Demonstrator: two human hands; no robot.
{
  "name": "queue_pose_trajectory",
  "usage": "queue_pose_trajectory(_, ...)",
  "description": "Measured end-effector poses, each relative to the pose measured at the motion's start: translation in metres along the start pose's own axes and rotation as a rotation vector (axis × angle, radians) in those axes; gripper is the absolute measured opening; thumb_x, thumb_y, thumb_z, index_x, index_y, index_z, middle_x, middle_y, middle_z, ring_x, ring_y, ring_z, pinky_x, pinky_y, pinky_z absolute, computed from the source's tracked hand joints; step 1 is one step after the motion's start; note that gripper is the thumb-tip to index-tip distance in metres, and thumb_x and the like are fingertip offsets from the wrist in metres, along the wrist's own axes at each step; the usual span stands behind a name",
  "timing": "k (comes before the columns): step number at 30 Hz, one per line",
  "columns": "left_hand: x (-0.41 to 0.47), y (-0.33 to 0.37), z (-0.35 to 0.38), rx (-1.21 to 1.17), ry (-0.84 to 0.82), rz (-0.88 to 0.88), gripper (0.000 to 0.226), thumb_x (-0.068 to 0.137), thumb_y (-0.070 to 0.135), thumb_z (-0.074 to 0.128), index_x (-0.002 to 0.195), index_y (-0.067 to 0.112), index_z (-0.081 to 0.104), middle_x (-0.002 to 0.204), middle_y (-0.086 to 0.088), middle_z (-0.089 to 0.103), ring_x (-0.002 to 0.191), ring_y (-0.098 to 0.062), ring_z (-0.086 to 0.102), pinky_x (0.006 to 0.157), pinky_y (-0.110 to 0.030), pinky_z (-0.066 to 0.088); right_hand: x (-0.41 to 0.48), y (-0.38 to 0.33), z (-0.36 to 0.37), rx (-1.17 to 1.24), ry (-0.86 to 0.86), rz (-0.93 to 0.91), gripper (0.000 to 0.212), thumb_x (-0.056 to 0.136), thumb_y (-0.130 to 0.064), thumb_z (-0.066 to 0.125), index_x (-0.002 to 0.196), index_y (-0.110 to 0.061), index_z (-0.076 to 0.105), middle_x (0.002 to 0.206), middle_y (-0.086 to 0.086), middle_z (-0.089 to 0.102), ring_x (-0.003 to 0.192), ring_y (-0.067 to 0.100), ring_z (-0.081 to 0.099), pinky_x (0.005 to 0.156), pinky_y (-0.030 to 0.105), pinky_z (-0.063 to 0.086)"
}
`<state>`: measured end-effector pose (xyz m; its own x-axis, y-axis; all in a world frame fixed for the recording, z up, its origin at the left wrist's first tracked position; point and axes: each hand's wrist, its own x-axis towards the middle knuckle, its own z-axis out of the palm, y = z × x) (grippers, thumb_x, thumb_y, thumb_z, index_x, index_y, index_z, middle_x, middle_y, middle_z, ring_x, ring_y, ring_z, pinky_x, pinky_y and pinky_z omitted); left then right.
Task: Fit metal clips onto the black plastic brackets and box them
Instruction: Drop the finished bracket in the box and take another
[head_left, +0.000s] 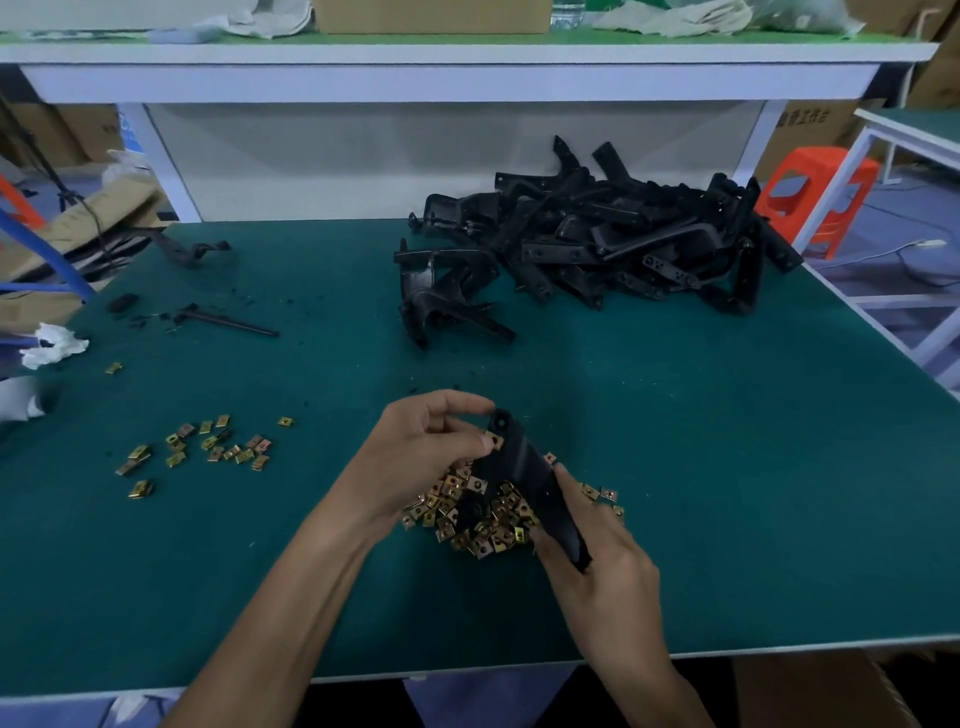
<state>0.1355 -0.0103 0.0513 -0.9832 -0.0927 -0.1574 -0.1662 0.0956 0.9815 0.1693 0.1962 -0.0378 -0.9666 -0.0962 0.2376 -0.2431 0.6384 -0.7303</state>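
While our right hand grips the bracket by its lower end at lower centre, our left hand pinches a clip against its upper end, above the clip pile. We note a bracket heap at upper right.

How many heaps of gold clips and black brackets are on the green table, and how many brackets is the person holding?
Clip heaps: 2, the near clip heap and the scattered clip heap
Bracket pile: 1
Held bracket: 1
Total: 4
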Motion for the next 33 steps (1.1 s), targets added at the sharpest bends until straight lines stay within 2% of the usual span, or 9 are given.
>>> queue_pose_trajectory(5, -0.005, 0.001, 0.011, -0.044, 0.06, 0.062, 0.017, 0.086, 0.007, 0.075, 0.095, 0.021, 0.077, 0.078, 0.003, 0.074, 0.064, 0.0, 0.063, 0.058, -0.011, 0.046, 0.002, 0.001, 0.003, 0.152, 0.011, 0.032, 0.073, 0.09, -0.032, 0.075, 0.136, -0.073, 0.035, 0.115, -0.041, 0.055, 0.106, -0.004, 0.061, 0.087, 0.026, 0.052)
queue_pose_trajectory(9, -0.008, 0.0, 0.032, 0.007, 0.026, 0.093, 0.016, 0.089, 0.014, 0.074, 0.09, 0.03, 0.078, 0.088, 0.004, 0.078, 0.077, -0.004, 0.07, 0.073, -0.021, 0.053, -0.019, 0.006, -0.009, 0.235, 0.096, 0.109, 0.058, 0.09, -0.039, 0.073, 0.136, -0.058, 0.043, 0.131, -0.049, 0.043, 0.125, -0.017, 0.047, 0.1, 0.011, 0.041)
queue_pose_trajectory(15, -0.017, -0.022, 0.09, 0.131, -0.187, 0.148, 0.014, 0.094, 0.025, 0.067, 0.093, 0.035, 0.077, 0.087, 0.008, 0.077, 0.076, -0.005, 0.069, 0.074, -0.032, 0.051, -0.102, 0.034, -0.054, 0.219, 0.446, 0.308, 0.052, 0.085, -0.042, 0.075, 0.134, -0.035, 0.06, 0.13, -0.024, 0.063, 0.12, -0.005, 0.058, 0.097, 0.017, 0.047)
queue_pose_trajectory(22, -0.012, -0.048, 0.126, 0.192, -0.334, 0.173, 0.018, 0.095, 0.027, 0.065, 0.099, 0.041, 0.074, 0.087, 0.006, 0.078, 0.068, -0.001, 0.065, 0.068, -0.026, 0.055, -0.188, 0.1, -0.143, 0.188, 0.751, 0.731, 0.039, 0.084, -0.064, 0.068, 0.119, -0.069, 0.051, 0.116, -0.048, 0.056, 0.109, -0.02, 0.055, 0.079, 0.008, 0.045)
queue_pose_trajectory(24, -0.012, -0.049, 0.129, 0.181, -0.334, 0.179, 0.019, 0.096, 0.024, 0.065, 0.098, 0.039, 0.075, 0.085, 0.006, 0.078, 0.066, 0.0, 0.065, 0.064, -0.016, 0.054, -0.187, 0.137, -0.18, 0.181, 0.838, 0.831, 0.039, 0.086, -0.06, 0.069, 0.121, -0.059, 0.051, 0.112, -0.038, 0.062, 0.105, -0.005, 0.063, 0.072, 0.014, 0.046)
queue_pose_trajectory(26, -0.014, -0.048, 0.13, 0.173, -0.33, 0.183, 0.022, 0.096, 0.019, 0.065, 0.097, 0.038, 0.075, 0.084, 0.005, 0.078, 0.066, 0.0, 0.065, 0.059, -0.008, 0.05, -0.176, 0.177, -0.215, 0.289, 0.853, 0.947, 0.073, 0.087, -0.053, 0.073, 0.149, -0.037, 0.038, 0.131, -0.016, 0.06, 0.102, 0.017, 0.067, 0.073, 0.03, 0.056)
queue_pose_trajectory(29, -0.019, -0.048, 0.126, 0.163, -0.318, 0.189, 0.022, 0.096, 0.017, 0.065, 0.096, 0.037, 0.076, 0.086, 0.005, 0.078, 0.07, -0.002, 0.067, 0.066, -0.019, 0.055, -0.15, 0.213, -0.242, 0.357, 0.786, 1.154, 0.113, 0.088, -0.046, 0.076, 0.161, -0.029, -0.008, 0.165, -0.001, 0.018, 0.142, 0.036, 0.04, 0.111, 0.052, 0.04)
queue_pose_trajectory(31, -0.021, -0.05, 0.116, 0.166, -0.299, 0.203, 0.022, 0.096, 0.017, 0.064, 0.096, 0.036, 0.076, 0.09, 0.006, 0.078, 0.073, -0.005, 0.069, 0.067, -0.024, 0.056, -0.136, 0.224, -0.237, 0.214, 0.753, 1.159, 0.107, 0.091, -0.039, 0.074, 0.162, -0.022, -0.004, 0.169, 0.006, 0.009, 0.151, 0.037, 0.021, 0.117, 0.052, 0.032)
queue_pose_trajectory(33, -0.023, -0.053, 0.102, 0.175, -0.264, 0.201, 0.019, 0.096, 0.02, 0.063, 0.096, 0.034, 0.076, 0.09, 0.005, 0.077, 0.073, -0.005, 0.068, 0.064, -0.017, 0.054, -0.119, 0.217, -0.225, 0.107, 0.797, 1.044, 0.086, 0.095, -0.032, 0.07, 0.161, -0.019, 0.016, 0.162, 0.01, 0.03, 0.144, 0.034, 0.036, 0.111, 0.05, 0.041)
